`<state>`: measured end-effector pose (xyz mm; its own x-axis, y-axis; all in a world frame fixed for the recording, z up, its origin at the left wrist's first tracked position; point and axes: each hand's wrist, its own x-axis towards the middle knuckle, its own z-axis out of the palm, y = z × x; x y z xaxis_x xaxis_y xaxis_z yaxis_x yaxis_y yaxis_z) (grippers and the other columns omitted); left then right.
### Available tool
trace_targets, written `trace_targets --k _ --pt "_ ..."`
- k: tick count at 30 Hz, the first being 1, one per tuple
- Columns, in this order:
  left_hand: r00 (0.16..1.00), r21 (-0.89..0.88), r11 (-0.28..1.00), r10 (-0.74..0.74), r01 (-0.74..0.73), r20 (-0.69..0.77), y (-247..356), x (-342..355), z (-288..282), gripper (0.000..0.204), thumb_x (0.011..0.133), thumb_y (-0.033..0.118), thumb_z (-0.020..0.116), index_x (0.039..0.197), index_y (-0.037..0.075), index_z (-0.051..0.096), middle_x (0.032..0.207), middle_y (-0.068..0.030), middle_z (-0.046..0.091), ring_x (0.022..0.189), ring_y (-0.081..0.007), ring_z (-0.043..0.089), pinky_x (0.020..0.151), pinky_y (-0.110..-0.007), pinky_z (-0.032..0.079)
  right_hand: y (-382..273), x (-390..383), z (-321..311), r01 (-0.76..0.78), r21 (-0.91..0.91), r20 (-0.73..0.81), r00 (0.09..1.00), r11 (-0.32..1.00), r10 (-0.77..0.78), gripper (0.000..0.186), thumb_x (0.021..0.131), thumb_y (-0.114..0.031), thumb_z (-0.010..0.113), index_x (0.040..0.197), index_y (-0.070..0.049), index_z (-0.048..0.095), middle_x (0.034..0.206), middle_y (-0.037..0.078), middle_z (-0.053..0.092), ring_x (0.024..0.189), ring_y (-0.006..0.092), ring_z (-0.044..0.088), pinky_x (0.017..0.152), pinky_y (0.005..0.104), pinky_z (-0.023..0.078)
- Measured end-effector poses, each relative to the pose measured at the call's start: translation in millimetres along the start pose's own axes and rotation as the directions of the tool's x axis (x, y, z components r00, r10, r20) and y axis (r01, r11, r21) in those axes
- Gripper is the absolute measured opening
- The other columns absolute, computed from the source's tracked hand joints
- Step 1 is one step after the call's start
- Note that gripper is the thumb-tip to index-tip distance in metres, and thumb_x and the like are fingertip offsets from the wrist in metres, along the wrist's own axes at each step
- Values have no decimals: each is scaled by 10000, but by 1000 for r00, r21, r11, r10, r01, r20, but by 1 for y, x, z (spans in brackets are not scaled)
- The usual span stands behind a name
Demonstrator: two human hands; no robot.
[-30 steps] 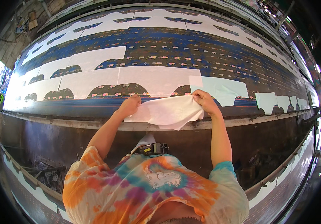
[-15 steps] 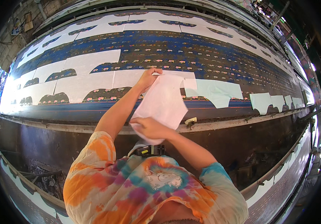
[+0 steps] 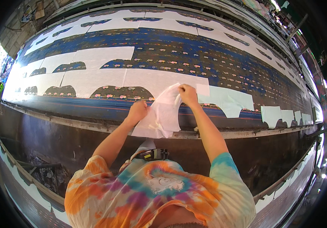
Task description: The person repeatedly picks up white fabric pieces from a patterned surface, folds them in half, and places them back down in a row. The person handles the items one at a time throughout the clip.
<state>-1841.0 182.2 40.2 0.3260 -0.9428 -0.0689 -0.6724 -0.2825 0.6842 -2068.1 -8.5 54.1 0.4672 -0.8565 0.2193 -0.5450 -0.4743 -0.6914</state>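
A pale pink-white cut fabric piece hangs between my hands over the table's near edge, its lower part creased. My left hand is closed on its left edge. Farther up, my right hand pinches the upper right corner, close to the row of laid pieces. Behind it a white fabric piece lies flat on the long dark printing table. To the right of my right hand lies a pale green fabric piece with a curved cut-out, a small white square beside it.
More white fabric pieces lie in rows on the table, which carries small printed motifs. Smaller pale green pieces lie at the far right. A metal rail runs along the near edge. Another table with fabric stands at lower left.
My right hand has gone from the fabric's lower end up to its upper right corner. My left hand has come down to its left edge. The piece is now spread wider between them.
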Motion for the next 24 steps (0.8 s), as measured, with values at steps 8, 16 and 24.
trace_targets --k 8,16,24 --pt "973 144 971 206 -191 -105 -17 -31 10 152 853 110 686 912 26 574 908 -181 618 912 -404 609 794 -497 484 -5 34 40 -103 -291 20 993 951 114 356 821 -265 763 1082 -37 682 1123 181 640 1033 372 630 908 440 509" --pt "976 -235 965 66 -115 -208 -9 -39 9 184 932 145 653 957 15 526 773 -187 664 706 -365 657 634 -444 491 -29 23 3 -46 189 -76 995 981 61 132 900 -111 685 985 -33 622 844 114 681 750 219 641 698 339 502" --pt "983 -525 849 146 -68 109 34 -50 -8 334 885 285 762 1012 -4 650 725 -86 684 643 -115 584 588 -336 460 -105 19 -101 231 210 -406 904 950 -130 83 960 -95 628 1033 -56 635 867 60 665 764 131 578 706 282 479"
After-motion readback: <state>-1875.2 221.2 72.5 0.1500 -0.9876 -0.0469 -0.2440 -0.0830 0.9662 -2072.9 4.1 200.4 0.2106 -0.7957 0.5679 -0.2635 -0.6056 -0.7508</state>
